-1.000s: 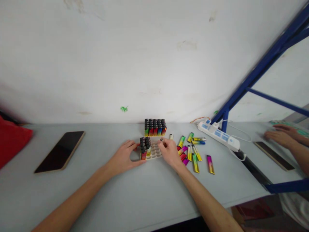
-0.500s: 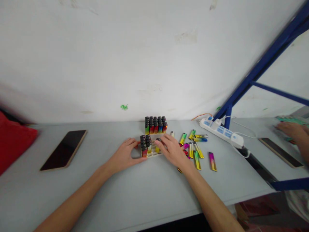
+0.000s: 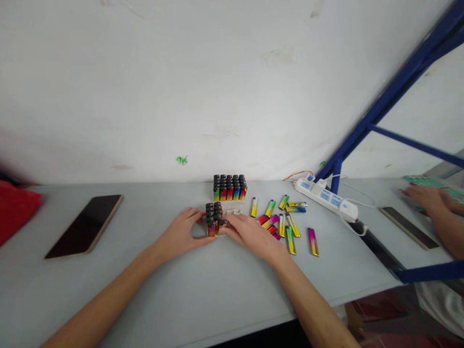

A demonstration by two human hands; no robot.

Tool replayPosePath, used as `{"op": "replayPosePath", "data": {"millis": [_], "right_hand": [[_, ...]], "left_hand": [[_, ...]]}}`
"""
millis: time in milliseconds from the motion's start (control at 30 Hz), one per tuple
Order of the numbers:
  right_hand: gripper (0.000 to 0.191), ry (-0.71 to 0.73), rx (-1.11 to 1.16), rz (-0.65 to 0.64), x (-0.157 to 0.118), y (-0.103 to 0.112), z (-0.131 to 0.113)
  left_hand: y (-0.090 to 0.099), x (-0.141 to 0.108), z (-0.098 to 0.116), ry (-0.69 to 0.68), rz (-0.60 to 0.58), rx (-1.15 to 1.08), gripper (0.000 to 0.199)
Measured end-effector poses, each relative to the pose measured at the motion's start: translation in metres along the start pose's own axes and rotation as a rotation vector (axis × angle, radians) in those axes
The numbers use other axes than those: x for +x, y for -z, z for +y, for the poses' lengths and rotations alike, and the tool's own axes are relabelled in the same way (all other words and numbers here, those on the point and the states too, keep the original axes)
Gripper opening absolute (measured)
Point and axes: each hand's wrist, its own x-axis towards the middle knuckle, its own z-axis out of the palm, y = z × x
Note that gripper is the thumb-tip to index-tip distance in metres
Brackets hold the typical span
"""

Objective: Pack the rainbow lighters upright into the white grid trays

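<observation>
A white slotted tray [image 3: 234,210] lies before me, its left end filled with upright lighters [image 3: 213,212] that have black tops. My left hand [image 3: 182,232] clasps that end, thumb at the near side and fingers at the far side. Pinched in my right hand [image 3: 250,234] is a lighter [image 3: 223,223], its black top tilted beside the standing ones; its lower part is mostly hidden. Behind the tray stands a full block of coloured lighters [image 3: 229,188]. To the right of my right hand lie loose lighters [image 3: 291,240] in yellow, green, red and purple.
A dark phone-like slab [image 3: 85,224] and a red cloth-like item [image 3: 16,210] lie on the left. On the right are a white power strip [image 3: 326,198], a blue metal frame [image 3: 335,179], another dark slab [image 3: 409,227] and another person's hand [image 3: 427,198]. A wall borders the table's back.
My right hand has moved left with the lighter, toward the filled end of the tray. My left hand still clasps the tray. The whole view has shifted slightly.
</observation>
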Motion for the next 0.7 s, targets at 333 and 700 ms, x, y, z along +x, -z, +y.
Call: {"op": "replayPosePath", "data": {"millis": [333,700], "right_hand": [[0.017,0.137,-0.087,0.023,0.008,0.004,-0.004],[0.034,-0.106,-0.017,0.142,0.003,0.010,0.000]], "left_hand": [[-0.004,0.002,-0.014,0.012,0.028,-0.004,0.058],[-0.005,0.004,-0.016,0.016,0.042,0.024,0.062]]}}
